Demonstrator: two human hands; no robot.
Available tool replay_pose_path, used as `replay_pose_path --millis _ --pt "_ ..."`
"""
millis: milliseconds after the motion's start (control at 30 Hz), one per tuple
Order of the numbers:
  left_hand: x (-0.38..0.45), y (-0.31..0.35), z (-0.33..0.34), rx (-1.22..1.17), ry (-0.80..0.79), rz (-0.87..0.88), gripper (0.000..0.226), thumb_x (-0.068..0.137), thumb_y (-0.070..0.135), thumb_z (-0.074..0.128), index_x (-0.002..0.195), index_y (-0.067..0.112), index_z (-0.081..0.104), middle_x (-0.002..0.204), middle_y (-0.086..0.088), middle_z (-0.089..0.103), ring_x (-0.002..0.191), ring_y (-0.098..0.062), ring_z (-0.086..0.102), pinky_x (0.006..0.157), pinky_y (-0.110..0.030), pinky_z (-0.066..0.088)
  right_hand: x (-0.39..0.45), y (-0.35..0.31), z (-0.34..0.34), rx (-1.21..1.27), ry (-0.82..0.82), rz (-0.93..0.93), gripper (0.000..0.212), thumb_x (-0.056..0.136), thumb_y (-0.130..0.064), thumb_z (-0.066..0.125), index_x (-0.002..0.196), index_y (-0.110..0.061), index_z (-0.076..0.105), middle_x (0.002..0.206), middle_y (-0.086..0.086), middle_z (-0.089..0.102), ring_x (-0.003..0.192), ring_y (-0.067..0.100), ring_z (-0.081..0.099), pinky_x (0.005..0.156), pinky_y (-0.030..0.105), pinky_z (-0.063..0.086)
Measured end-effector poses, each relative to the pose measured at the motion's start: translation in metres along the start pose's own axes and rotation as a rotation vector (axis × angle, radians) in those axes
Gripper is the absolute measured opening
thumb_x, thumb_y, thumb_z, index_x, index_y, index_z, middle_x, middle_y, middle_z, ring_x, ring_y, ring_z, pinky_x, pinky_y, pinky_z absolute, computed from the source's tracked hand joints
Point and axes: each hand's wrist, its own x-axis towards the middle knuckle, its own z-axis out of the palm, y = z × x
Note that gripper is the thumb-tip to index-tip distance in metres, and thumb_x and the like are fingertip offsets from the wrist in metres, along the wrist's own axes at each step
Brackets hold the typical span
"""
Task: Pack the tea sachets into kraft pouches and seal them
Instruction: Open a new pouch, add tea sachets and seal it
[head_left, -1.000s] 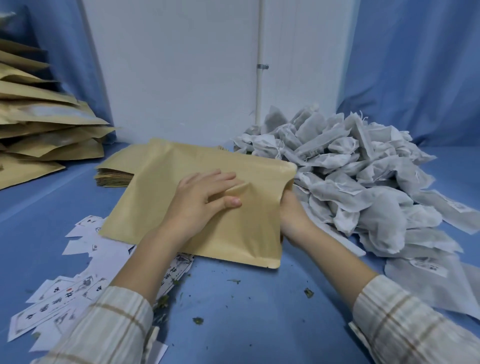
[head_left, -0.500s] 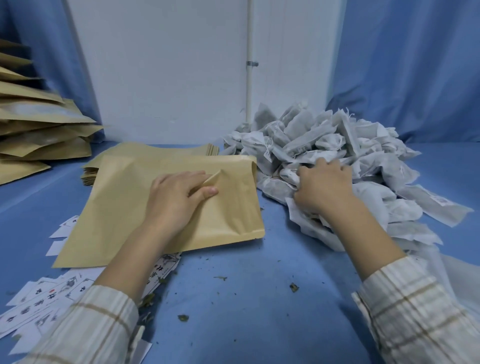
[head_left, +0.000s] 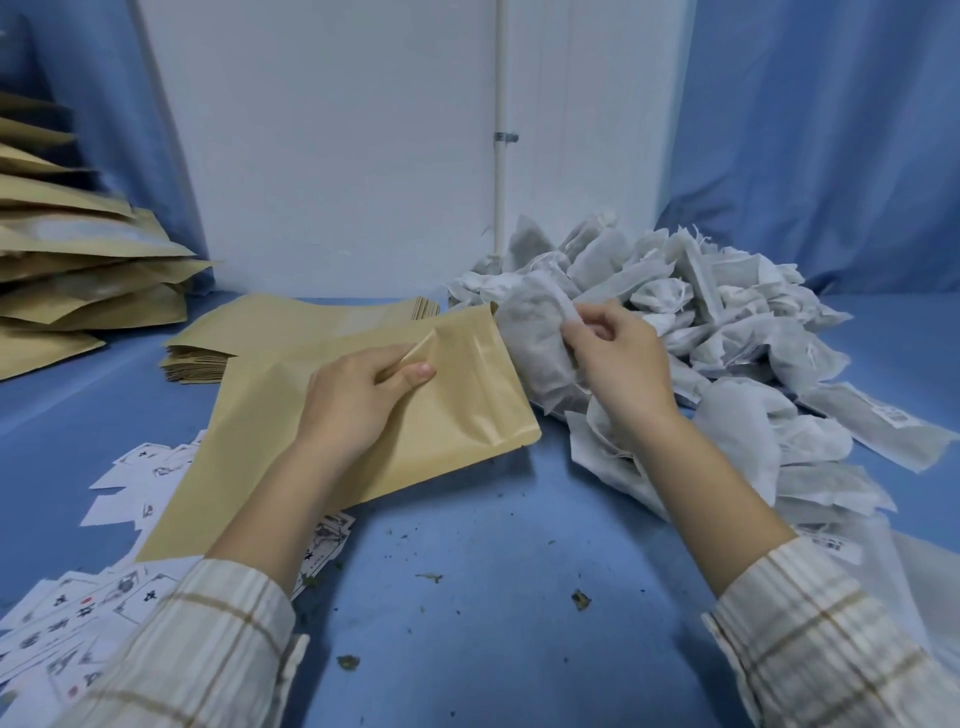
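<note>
Left hand (head_left: 358, 400) pinching pouch (head_left: 457, 410) mouth mid-frame, right hand (head_left: 618, 364) gripping sachet (head_left: 535, 338) at its opening.

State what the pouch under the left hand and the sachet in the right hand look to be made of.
Kraft pouch: tan matte paper with sharp creases; its lifted flap looks glossy, perhaps film-lined. Tea sachet: thin grey-white non-woven-looking fabric, soft, wrinkled, faintly translucent.

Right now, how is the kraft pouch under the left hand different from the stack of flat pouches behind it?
The kraft pouch lies alone, its mouth lifted by the left hand; the stack of flat pouches lies untouched. The right hand holds a tea sachet at the single pouch's mouth; no sachet is at the stack. Both are tan kraft.
</note>
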Motion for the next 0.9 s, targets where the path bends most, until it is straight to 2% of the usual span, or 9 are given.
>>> replay_pose_path --millis 100,167,233,333,433,533,633,733,900 --pt "0.002 0.002 -0.002 -0.054 -0.008 -0.005 0.014 0.087 0.043 0.061 0.077 0.052 0.066 0.074 0.012 0.065 0.071 0.000 0.054 0.062 -0.007 0.036 -0.003 0.001 0.002 0.346 -0.131 0.281 0.009 0.081 -0.013 0.066 0.089 -0.014 0.069 0.085 -0.001 0.069 0.078 0.015 0.068 0.071 0.038 0.058" --pt "0.003 0.003 -0.003 -0.079 -0.017 0.005 0.013 0.086 0.044 0.062 0.079 0.053 0.067 0.073 0.013 0.065 0.070 0.000 0.053 0.061 -0.008 0.035 -0.009 0.001 0.008 0.342 -0.256 0.307 0.008 0.078 -0.004 0.067 0.079 -0.012 0.067 0.070 0.000 0.065 0.058 0.009 0.063 0.055 0.023 0.055" --pt "0.004 0.008 -0.003 -0.089 -0.042 0.043 0.013 0.085 0.043 0.064 0.083 0.055 0.067 0.074 0.023 0.065 0.072 0.006 0.055 0.062 -0.005 0.036 -0.015 0.003 0.014 0.134 -0.357 0.232 0.011 0.079 0.002 0.059 0.073 -0.005 0.065 0.060 0.001 0.057 0.050 0.010 0.053 0.046 0.017 0.044" --pt "0.003 0.015 -0.002 -0.043 -0.105 0.140 0.019 0.084 0.039 0.066 0.091 0.057 0.062 0.085 0.041 0.061 0.085 0.018 0.054 0.077 -0.004 0.037 -0.017 0.004 0.014 -0.215 -0.563 0.104 0.015 0.085 -0.003 0.052 0.084 -0.002 0.067 0.071 0.000 0.059 0.063 0.012 0.052 0.058 0.021 0.044" --pt "0.003 0.019 -0.003 0.025 -0.146 0.149 0.014 0.084 0.044 0.064 0.098 0.045 0.065 0.096 0.025 0.067 0.096 -0.001 0.059 0.093 -0.025 0.042 -0.016 0.002 0.004 -0.317 -0.826 0.108 0.022 0.088 -0.007 0.053 0.106 -0.003 0.064 0.102 0.007 0.068 0.090 0.021 0.064 0.076 0.026 0.055" --pt "0.003 0.022 -0.004 0.112 -0.145 0.126 0.012 0.087 0.048 0.059 0.094 0.044 0.069 0.089 0.018 0.069 0.092 -0.010 0.061 0.087 -0.033 0.045 -0.008 0.001 -0.009 -0.614 -0.700 0.005 0.015 0.083 -0.015 0.056 0.079 -0.007 0.068 0.069 -0.006 0.065 0.062 0.003 0.057 0.056 0.021 0.047" --pt "0.002 0.019 -0.007 0.180 -0.129 0.109 0.013 0.089 0.047 0.057 0.082 0.042 0.068 0.075 0.019 0.065 0.082 -0.012 0.058 0.077 -0.032 0.040 0.004 0.007 -0.024 -1.092 -0.472 -0.121 0.025 0.078 -0.039 0.063 0.091 -0.017 0.065 0.087 -0.006 0.058 0.083 0.013 0.055 0.070 0.030 0.047" --pt "0.002 0.015 -0.010 0.149 -0.114 0.052 0.019 0.088 0.049 0.057 0.094 0.037 0.071 0.085 0.013 0.069 0.091 -0.016 0.060 0.088 -0.036 0.045 0.005 0.014 -0.031 -1.290 -0.522 0.001 0.051 0.072 -0.060 0.063 0.107 -0.024 0.058 0.098 -0.001 0.049 0.093 0.020 0.048 0.072 0.032 0.037" --pt "0.003 0.014 -0.010 0.099 -0.103 0.016 0.017 0.086 0.049 0.060 0.100 0.047 0.069 0.095 0.016 0.071 0.100 -0.013 0.061 0.094 -0.037 0.046 0.006 0.022 -0.028 -1.284 -0.423 -0.076 0.032 0.084 -0.039 0.055 0.107 -0.018 0.064 0.103 0.004 0.062 0.095 0.023 0.058 0.069 0.028 0.041"
